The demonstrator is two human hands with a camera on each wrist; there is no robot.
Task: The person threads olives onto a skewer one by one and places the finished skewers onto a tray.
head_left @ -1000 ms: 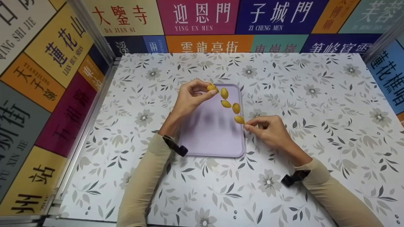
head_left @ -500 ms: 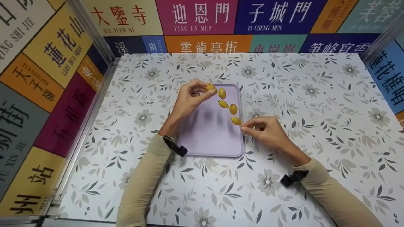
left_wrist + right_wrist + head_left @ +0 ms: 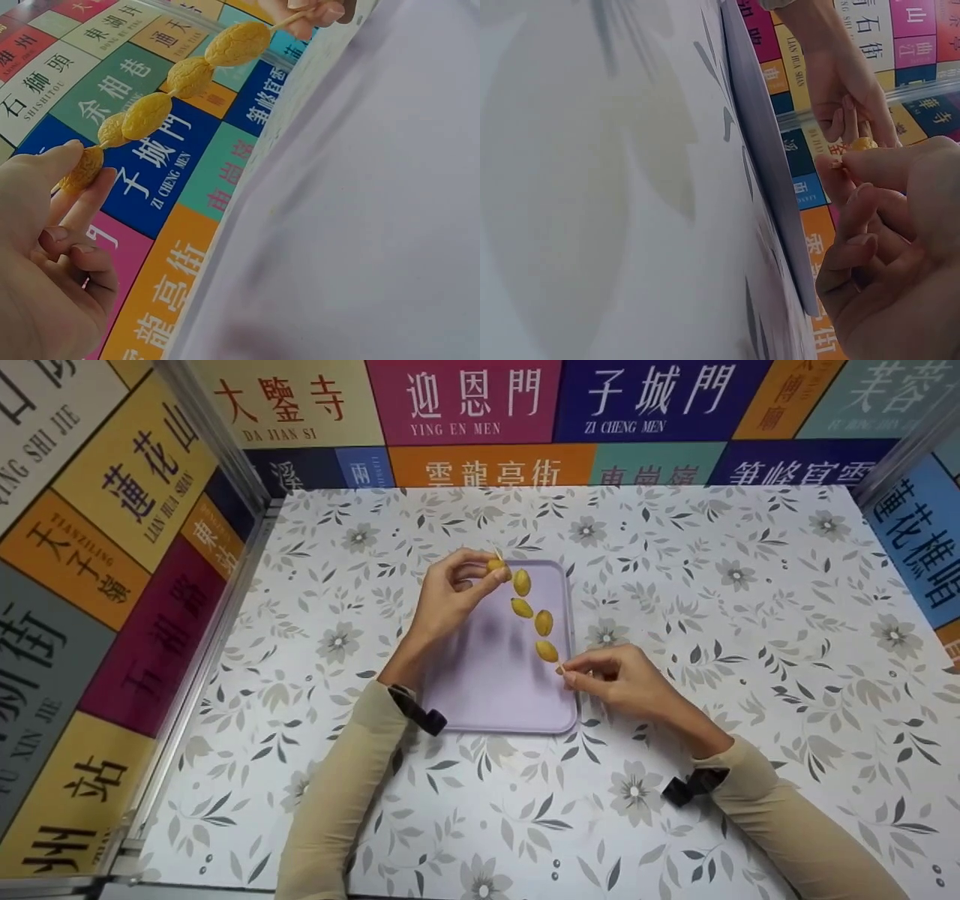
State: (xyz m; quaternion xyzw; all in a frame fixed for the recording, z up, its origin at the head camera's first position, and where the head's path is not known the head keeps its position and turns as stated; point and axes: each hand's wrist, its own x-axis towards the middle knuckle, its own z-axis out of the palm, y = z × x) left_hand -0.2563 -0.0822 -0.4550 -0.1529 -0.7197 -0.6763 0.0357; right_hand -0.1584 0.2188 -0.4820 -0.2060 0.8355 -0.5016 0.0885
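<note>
A thin wooden skewer carries several wrinkled yellow oval fruits, spaced along it and held over the lilac tray. My left hand pinches the end fruit at the far end between thumb and fingers, and a short stick tip pokes out past it. With thumb and forefinger my right hand grips the bare near end of the stick. In the left wrist view the row of fruits slants up from the left fingers to the right hand. The right wrist view shows only one fruit behind my right fingers.
The tray lies on a table covered in a white leaf-and-flower print. Coloured panels with lettering stand as walls behind and at the left. Dark wrist straps circle both sleeves.
My right hand has moved left and toward me, swinging the near end of the skewer with it. More bare stick shows at both ends. My left hand has barely moved.
</note>
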